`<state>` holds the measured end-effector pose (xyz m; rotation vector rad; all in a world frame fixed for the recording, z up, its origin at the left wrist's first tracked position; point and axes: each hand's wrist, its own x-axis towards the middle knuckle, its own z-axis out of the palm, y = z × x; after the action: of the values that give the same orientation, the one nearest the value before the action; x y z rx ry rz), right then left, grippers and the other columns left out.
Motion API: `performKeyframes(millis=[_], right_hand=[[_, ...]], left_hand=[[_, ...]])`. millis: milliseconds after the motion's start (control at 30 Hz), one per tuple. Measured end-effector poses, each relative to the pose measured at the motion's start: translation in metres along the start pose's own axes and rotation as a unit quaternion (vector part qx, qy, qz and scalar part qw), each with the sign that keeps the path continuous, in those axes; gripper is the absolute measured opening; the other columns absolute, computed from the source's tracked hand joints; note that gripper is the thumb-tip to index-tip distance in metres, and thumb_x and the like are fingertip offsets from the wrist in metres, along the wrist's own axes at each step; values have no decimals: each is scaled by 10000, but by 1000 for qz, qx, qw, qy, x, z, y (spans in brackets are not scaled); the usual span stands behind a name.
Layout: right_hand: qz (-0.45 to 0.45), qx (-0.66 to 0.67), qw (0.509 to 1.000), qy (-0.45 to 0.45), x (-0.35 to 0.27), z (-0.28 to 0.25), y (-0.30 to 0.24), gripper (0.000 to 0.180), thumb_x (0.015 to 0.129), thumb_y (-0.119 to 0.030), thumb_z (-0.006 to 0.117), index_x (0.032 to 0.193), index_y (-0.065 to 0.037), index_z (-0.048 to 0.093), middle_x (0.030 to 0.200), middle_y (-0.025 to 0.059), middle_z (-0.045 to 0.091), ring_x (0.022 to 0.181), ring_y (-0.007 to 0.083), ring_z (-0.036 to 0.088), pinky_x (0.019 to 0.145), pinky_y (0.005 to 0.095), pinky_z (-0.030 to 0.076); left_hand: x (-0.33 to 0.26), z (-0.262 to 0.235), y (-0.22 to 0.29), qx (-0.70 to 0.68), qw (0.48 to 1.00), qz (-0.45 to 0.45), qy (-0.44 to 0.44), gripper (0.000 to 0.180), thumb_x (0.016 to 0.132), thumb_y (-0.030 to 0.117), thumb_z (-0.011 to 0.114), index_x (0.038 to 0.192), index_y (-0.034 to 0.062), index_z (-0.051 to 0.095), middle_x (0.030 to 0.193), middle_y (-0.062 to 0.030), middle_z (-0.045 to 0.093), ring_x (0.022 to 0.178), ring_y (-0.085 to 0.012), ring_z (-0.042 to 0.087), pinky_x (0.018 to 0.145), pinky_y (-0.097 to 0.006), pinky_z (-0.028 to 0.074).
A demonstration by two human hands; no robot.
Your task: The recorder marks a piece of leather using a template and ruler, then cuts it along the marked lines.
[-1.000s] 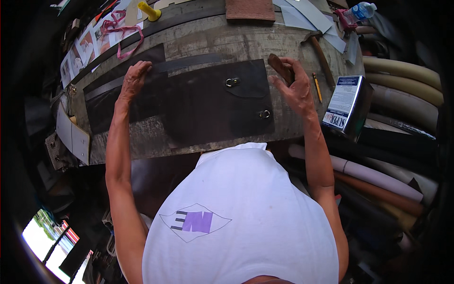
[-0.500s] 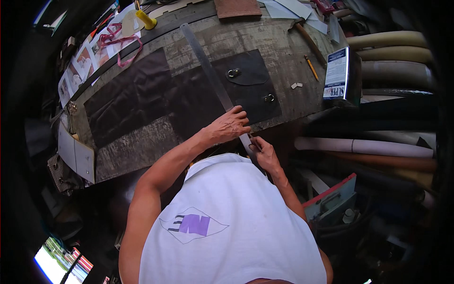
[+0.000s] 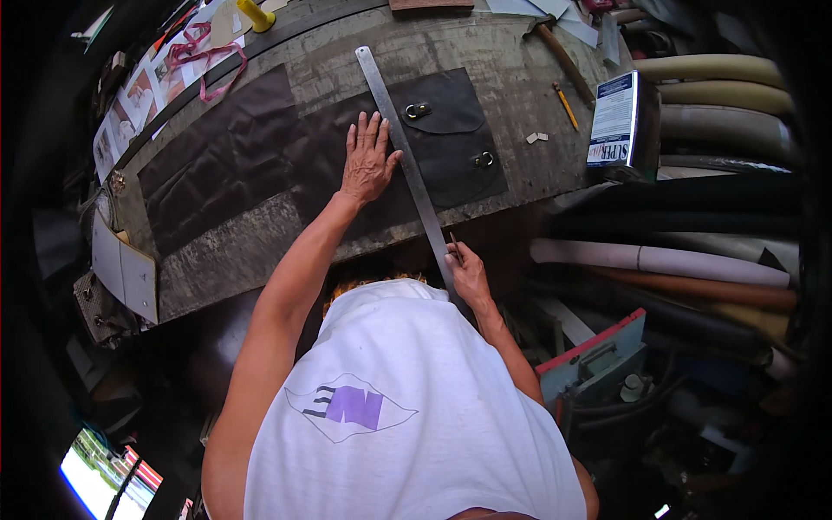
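Note:
A long steel ruler (image 3: pixel 414 176) lies slantwise across dark brown leather (image 3: pixel 325 152) and runs past the bench's near edge. Palm down on the leather, my left hand (image 3: pixel 369 160) has its fingers stretched out, thumb against the ruler's left edge. My right hand (image 3: pixel 469 276) is closed beside the ruler's near end, around a slim pointed tool (image 3: pixel 454 243) whose exact kind is hard to make out. Right of the ruler lie a black leather flap (image 3: pixel 446 108) and a darker leather piece (image 3: pixel 464 178), each with a metal ring fitting.
Another dark leather sheet (image 3: pixel 217 156) covers the bench's left side. Toward the right are a pencil (image 3: pixel 566 107), small white bits (image 3: pixel 537 138), a hammer (image 3: pixel 562 56) and a rectangular tin (image 3: pixel 614 121). Material rolls (image 3: pixel 719 95) are stacked beyond. A yellow cone-shaped thing (image 3: pixel 256 16) stands far left.
My left hand has moved from the ruler's near part up and left onto the leather, its fingers now stretched out. The ruler lies farther right across the leather.

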<state>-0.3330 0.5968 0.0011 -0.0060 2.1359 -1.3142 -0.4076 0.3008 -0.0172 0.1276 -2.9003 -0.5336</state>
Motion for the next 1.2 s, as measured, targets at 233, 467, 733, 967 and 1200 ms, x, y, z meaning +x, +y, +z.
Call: performKeyframes(millis=[233, 467, 733, 967, 1200], right_hand=[[19, -5, 1000, -12, 2, -1, -3, 203, 899, -121, 627, 1061, 0, 612, 837, 138, 655, 777, 179, 630, 719, 329, 490], [27, 26, 999, -37, 1, -2, -5, 189, 916, -116, 618, 1054, 11, 603, 854, 100, 645, 811, 115, 589, 728, 294, 473], [37, 22, 997, -65, 4, -9, -12, 200, 904, -116, 642, 1035, 27, 590, 829, 26, 588, 805, 74, 520, 728, 264, 450], [-23, -45, 998, 40, 15, -11, -22, 178, 888, -142, 656, 994, -4, 624, 829, 156, 640, 764, 271, 633, 695, 349, 481], [-225, -201, 914, 272, 63, -41, -39, 259, 848, -46, 613, 1106, -35, 636, 1062, 134, 639, 891, 333, 662, 737, 386, 538]], left_hand=[[-4, 7, 1, 45, 999, -5, -18, 612, 997, 418, 448, 1479, 56, 344, 1576, -105, 254, 1476, -343, 147, 1195, -478, 106], [-3, 8, 0, 55, 998, -10, -31, 619, 995, 444, 430, 1490, 82, 342, 1591, -64, 237, 1482, -339, 123, 1197, -482, 92], [-1, 9, 4, 65, 997, -8, -39, 661, 981, 481, 438, 1500, 88, 325, 1600, -53, 213, 1488, -330, 95, 1200, -478, 73], [-3, 8, 1, 62, 997, -6, -43, 677, 975, 504, 449, 1503, 101, 320, 1600, -65, 205, 1488, -328, 91, 1199, -471, 70], [-9, -3, 26, 38, 996, 68, -49, 562, 945, 328, 565, 1435, 88, 434, 1566, -112, 271, 1482, -351, 122, 1185, -533, 64]])
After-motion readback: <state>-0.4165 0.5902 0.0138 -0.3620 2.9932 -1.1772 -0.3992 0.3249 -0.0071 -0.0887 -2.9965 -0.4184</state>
